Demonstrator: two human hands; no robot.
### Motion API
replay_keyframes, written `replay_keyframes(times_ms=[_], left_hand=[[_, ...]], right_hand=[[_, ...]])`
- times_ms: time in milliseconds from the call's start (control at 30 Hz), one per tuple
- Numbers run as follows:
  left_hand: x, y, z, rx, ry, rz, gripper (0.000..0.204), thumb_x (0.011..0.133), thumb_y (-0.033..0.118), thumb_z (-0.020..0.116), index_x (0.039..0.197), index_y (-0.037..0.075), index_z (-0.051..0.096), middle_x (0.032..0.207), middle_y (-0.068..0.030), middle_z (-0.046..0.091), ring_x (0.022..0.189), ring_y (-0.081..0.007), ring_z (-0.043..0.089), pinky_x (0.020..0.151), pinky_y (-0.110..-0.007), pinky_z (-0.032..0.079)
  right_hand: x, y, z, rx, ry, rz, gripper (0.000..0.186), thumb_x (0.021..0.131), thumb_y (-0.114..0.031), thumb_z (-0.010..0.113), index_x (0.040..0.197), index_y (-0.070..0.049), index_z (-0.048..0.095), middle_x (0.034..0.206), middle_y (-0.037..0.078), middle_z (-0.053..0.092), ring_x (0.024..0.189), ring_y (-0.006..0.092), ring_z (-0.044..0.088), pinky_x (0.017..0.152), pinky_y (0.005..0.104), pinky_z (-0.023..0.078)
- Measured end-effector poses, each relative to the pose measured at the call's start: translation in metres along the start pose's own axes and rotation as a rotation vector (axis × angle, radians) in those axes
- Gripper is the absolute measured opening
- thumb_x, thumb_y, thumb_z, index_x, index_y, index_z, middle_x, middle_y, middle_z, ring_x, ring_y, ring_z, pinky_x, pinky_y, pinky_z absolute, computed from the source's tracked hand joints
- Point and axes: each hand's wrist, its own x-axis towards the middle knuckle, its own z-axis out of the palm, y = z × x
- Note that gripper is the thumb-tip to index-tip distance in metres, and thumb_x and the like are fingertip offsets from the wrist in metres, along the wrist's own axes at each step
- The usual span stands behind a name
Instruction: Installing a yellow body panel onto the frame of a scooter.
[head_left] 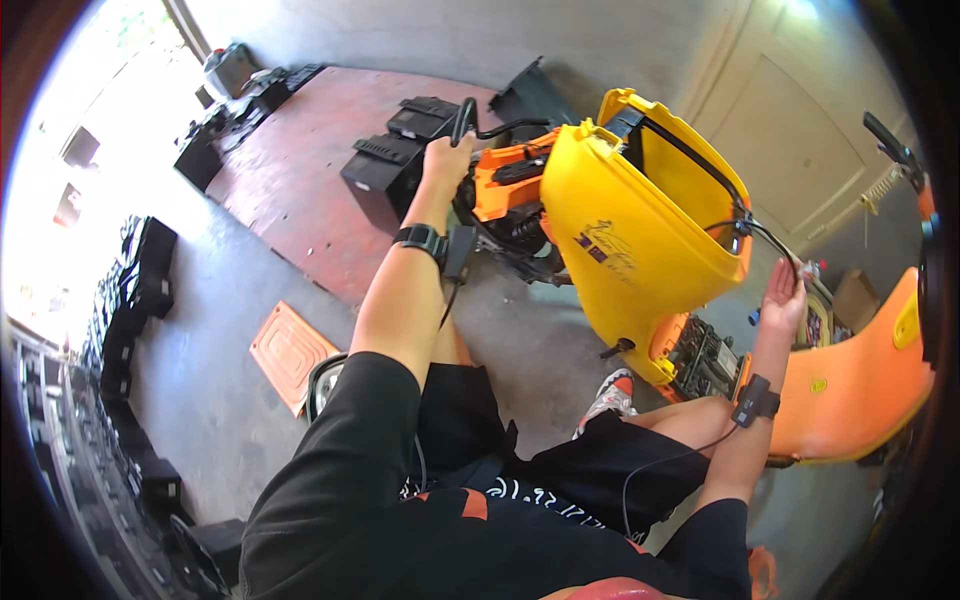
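Note:
In front of me stands a scooter with a large yellow body shell (620,225) and orange parts. My left hand (447,158) reaches out to its far left side, fingers closed around a black bent bar (465,118). Palm up and fingers stretched, my right hand (783,292) is beside the shell's right side, against black cables (770,235) that hang from its rim. Orange plastic parts (505,190) and dark mechanical parts show between my left hand and the shell. An orange curved panel (845,380) is right of my right forearm.
Black battery-like boxes (385,175) stand on a reddish floor patch (290,170) beyond my left hand. An orange flat panel (290,352) lies left of my legs. More black boxes (140,290) line the left. A pale door (790,140) is behind the scooter.

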Motion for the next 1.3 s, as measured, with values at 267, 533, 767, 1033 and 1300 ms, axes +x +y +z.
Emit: replay_keyframes(times_ms=[267,533,767,1033,1300], left_hand=[[0.002,0.036,-0.037,0.319,0.292,0.224,0.052,0.086,0.045,0.062,0.078,-0.006,0.064,0.080,-0.0260,0.065,0.083,-0.0423,0.064,0.077,-0.046,0.049],[-0.018,0.080,-0.035,0.318,0.361,0.287,0.051,0.081,0.047,0.066,0.078,-0.003,0.069,0.069,-0.0204,0.066,0.070,-0.0339,0.066,0.070,-0.042,0.050],[0.003,0.068,-0.038,0.276,0.527,0.168,0.048,0.082,0.046,0.065,0.083,-0.002,0.069,0.081,-0.0240,0.068,0.084,-0.0414,0.066,0.080,-0.046,0.049],[0.004,0.075,-0.030,0.338,0.409,0.561,0.041,0.085,0.042,0.064,0.079,0.002,0.067,0.073,-0.0192,0.067,0.074,-0.0399,0.065,0.071,-0.045,0.050],[-0.008,0.107,-0.039,0.428,0.466,0.595,0.044,0.084,0.045,0.066,0.075,0.002,0.065,0.071,-0.0191,0.066,0.072,-0.0411,0.064,0.068,-0.047,0.049]], right_hand=[[-0.015,0.018,-0.004,-0.007,-0.017,0.060,0.040,0.105,-0.020,0.031,0.123,0.009,0.052,0.128,0.021,0.059,0.123,0.0298,0.056,0.106,0.0410,0.049],[-0.019,0.015,-0.001,-0.015,-0.014,0.081,0.040,0.105,-0.022,0.031,0.123,0.008,0.052,0.128,0.020,0.059,0.122,0.0277,0.056,0.104,0.0396,0.051],[-0.024,0.013,-0.003,-0.025,-0.016,0.084,0.039,0.105,-0.022,0.035,0.122,0.010,0.051,0.129,0.020,0.058,0.121,0.0271,0.056,0.105,0.0386,0.050],[-0.016,0.011,-0.012,-0.004,-0.005,0.082,0.039,0.105,-0.024,0.037,0.123,0.007,0.054,0.128,0.017,0.060,0.121,0.0255,0.057,0.104,0.0381,0.051],[-0.020,0.019,0.000,-0.028,0.001,0.120,0.038,0.104,-0.022,0.039,0.124,0.007,0.053,0.126,0.018,0.061,0.118,0.0254,0.058,0.103,0.0382,0.051]])
